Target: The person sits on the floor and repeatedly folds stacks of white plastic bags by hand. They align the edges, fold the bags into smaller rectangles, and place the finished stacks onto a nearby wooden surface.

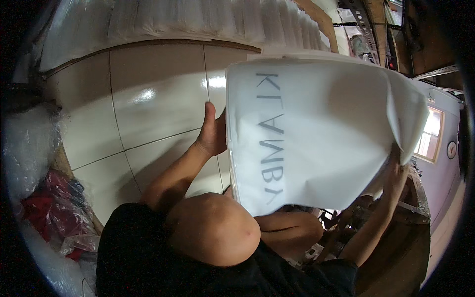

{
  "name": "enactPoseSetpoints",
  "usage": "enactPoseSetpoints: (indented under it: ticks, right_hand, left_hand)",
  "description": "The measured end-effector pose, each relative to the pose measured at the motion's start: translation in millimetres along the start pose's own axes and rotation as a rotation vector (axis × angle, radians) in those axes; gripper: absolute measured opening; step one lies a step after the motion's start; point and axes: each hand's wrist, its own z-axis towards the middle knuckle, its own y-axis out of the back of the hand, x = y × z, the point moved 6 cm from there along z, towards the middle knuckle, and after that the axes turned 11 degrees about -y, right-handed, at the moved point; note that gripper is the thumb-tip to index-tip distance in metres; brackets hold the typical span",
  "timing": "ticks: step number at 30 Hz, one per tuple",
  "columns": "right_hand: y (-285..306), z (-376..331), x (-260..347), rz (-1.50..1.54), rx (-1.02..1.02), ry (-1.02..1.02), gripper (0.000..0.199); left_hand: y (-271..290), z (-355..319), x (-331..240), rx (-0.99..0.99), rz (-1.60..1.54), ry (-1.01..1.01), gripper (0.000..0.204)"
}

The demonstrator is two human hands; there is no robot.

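A large frosted white plastic bag (pixel 326 133) with grey lettering showing through is held up in front of me above my lap. My left hand (pixel 213 132) grips its left edge, thumb pointing up. My right hand (pixel 396 171) holds its right lower edge, mostly hidden behind the bag's folded corner. My bare knee (pixel 213 227) and black shorts (pixel 138 257) are below the bag.
A cream tiled floor (pixel 143 99) lies ahead. A long stack of white plastic bags (pixel 198 20) runs along the top. At the left are crumpled clear plastic (pixel 29 143) and red items in wrap (pixel 54 208). A pale wall with a lit window (pixel 429 134) is on the right.
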Motion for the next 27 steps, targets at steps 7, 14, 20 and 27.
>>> enactPoseSetpoints:
  ticks: [7,14,20,27]
  right_hand:
    - [-77,-6,7,0.123,0.166,-0.119,0.034]
    - [-146,-22,-10,0.404,0.460,-0.287,0.035]
    - [-310,-55,-48,0.543,0.954,-0.707,0.094]
    - [-533,-109,-179,0.576,1.164,-0.597,0.085]
  left_hand:
    - [55,-33,-13,-0.090,0.379,-0.016,0.116]
    - [62,-45,-75,-0.451,0.698,-0.068,0.073]
    - [36,-56,-148,-0.653,1.097,-0.044,0.070]
    - [82,-26,-139,-0.697,1.838,0.081,0.101]
